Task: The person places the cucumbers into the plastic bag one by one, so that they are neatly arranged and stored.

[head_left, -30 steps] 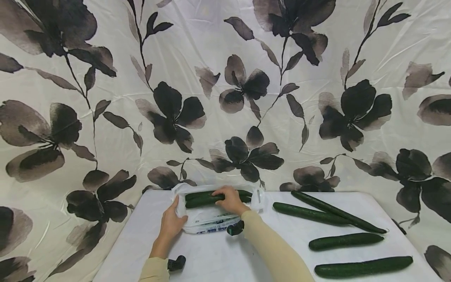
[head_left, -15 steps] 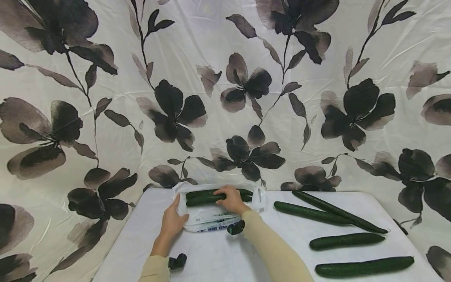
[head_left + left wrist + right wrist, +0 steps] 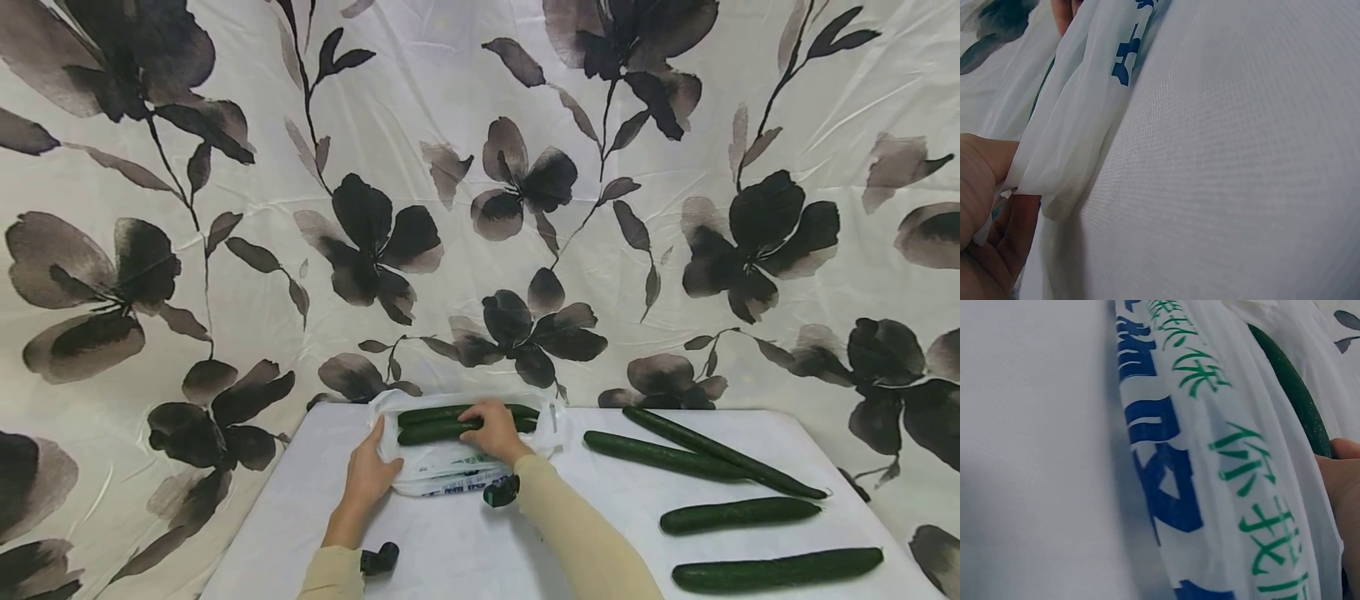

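A white plastic bag (image 3: pixel 420 482) with blue and green print lies near the back of the table, its mouth spread. Two dark green cucumbers (image 3: pixel 429 432) lie side by side inside it. My left hand (image 3: pixel 367 473) holds the bag's left edge; in the left wrist view its thumb and fingers pinch the plastic. Reaching into the bag, my right hand (image 3: pixel 493 429) grips the nearer cucumber, with its fingers over the top. Part of a cucumber (image 3: pixel 1294 387) shows beside that hand in the right wrist view, where most of the hand is out of frame.
On the right of the white table (image 3: pixel 450 558) lie several more cucumbers. Two of them touch at the back, a long thin one (image 3: pixel 720 450) over a thicker one (image 3: pixel 652 454); others (image 3: pixel 738 514) lie nearer. A flower-patterned cloth (image 3: pixel 450 283) hangs behind the table.
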The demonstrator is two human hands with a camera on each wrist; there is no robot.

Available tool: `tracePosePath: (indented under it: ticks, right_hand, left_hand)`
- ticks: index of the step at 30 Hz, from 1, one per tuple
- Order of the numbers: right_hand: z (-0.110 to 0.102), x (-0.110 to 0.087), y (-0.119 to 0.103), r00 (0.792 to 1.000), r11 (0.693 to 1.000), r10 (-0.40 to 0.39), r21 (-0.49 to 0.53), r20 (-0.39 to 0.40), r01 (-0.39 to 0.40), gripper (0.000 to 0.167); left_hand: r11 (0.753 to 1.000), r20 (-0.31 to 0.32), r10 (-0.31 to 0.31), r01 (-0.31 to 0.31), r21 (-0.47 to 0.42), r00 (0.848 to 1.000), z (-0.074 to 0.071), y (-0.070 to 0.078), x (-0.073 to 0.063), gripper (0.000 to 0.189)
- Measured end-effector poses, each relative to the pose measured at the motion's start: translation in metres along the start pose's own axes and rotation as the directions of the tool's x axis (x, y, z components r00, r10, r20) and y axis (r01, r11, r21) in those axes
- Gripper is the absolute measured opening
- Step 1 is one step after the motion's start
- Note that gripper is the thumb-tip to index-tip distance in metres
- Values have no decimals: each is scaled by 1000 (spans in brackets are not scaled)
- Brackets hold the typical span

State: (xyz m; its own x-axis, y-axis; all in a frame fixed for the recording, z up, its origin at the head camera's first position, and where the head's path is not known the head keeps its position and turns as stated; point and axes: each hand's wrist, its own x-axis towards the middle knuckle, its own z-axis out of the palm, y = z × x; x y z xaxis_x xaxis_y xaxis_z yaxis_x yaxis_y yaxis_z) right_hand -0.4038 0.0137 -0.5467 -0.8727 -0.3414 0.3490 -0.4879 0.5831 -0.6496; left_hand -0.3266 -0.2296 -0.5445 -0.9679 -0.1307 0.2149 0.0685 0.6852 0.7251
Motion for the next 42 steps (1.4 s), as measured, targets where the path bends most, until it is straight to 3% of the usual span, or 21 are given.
tracePosePath:
  ticks: [19,30,36,42]
  right_hand:
    - [3,-7,-1,1000,1000,3,2,-28,-3,25]
    - [10,-9,2,994,991,78,112,-79,-69,21]
    - [8,-10,1,987,978,86,200,-135,-58,19]
    - [5,-13,3,986,976,63,216,-156,-28,17]
  left_hand:
    - [1000,-5,-23,23,0,1000,4,-2,-3,90]
    - [1000,-5,-19,19,16,1000,3,-3,-2,90]
    - [1000,-5,-23,23,15,1000,2,-1,-3,89]
    - [1000,-5,10,-10,30,1000,2,-3,-3,89]
